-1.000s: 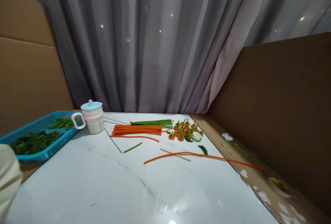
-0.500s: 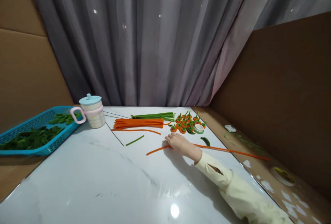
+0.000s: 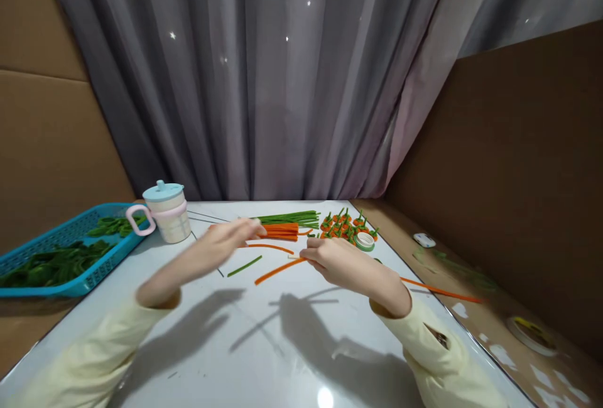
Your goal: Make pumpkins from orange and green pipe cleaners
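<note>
Orange stem [image 3: 279,269] lay loose near the middle of the table [image 3: 245,345], its right end pinched between the fingertips [image 3: 307,258] of the right hand [image 3: 346,265], together with what looked like a thin pale stick, too small to tell for sure. The stem ran on behind the hand toward the right edge of the table, its far end over the cardboard floor [image 3: 475,326]. The left hand [image 3: 211,251] hovered above the table with fingers stretched flat and close together, holding nothing; motion blur hid finer detail. Its fingertips reached toward the orange bundle [image 3: 279,231] near the far edge. Behind that bundle lay the green bundle [image 3: 292,217]. A short green piece [image 3: 244,266] lay between the two hands. Small orange-and-green pieces [image 3: 343,226] and a tape roll [image 3: 364,241] sat toward the far right corner. A cup [image 3: 166,211] stood at the far left corner, beside a blue tray [image 3: 80,282] of green leaves [image 3: 51,263]. Both arms wore pale yellow sleeves [image 3: 433,345].
</note>
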{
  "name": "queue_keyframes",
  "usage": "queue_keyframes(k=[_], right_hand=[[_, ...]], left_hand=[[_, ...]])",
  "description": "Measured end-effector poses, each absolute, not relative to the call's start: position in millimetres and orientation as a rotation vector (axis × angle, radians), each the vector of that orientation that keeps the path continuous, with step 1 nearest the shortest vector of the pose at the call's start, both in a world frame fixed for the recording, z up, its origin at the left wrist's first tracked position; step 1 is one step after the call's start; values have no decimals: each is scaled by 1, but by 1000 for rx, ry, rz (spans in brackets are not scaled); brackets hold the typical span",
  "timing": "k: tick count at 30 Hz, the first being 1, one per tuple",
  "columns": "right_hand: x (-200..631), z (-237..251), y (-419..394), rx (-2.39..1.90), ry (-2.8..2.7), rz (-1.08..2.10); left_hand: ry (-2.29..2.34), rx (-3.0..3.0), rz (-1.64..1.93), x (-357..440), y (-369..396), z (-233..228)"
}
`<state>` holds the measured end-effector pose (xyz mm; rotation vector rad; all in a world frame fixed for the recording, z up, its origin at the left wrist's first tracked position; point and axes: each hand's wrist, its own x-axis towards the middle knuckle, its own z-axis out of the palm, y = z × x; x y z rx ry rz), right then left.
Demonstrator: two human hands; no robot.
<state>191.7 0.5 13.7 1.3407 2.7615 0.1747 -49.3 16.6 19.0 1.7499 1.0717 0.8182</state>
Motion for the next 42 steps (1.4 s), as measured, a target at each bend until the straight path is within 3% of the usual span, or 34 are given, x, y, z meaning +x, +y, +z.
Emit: queue_keyframes(k=[5, 11, 19, 25, 30, 34, 42], right_hand=[[185, 22, -24, 1192, 2830, 193], [181, 5, -27, 1149, 2833, 234], [185, 12, -23, 1139, 2868, 119], [211, 29, -14, 1442, 2898, 613], [204, 26, -10, 1306, 3010, 837], [194, 18, -5, 1201, 3107, 746], [196, 4, 12, 1108, 3311, 252]], left_hand=[[805, 1612, 457, -15, 13, -18], [660, 1353, 425, -10, 8, -28], [774, 1554, 358, -13, 10, -28], [665, 1383, 257, -21, 15, -28], [626, 1229, 198, -20, 9, -26], [633, 1252, 231, -16, 5, -26], [501, 1274, 83, -22, 12, -32]])
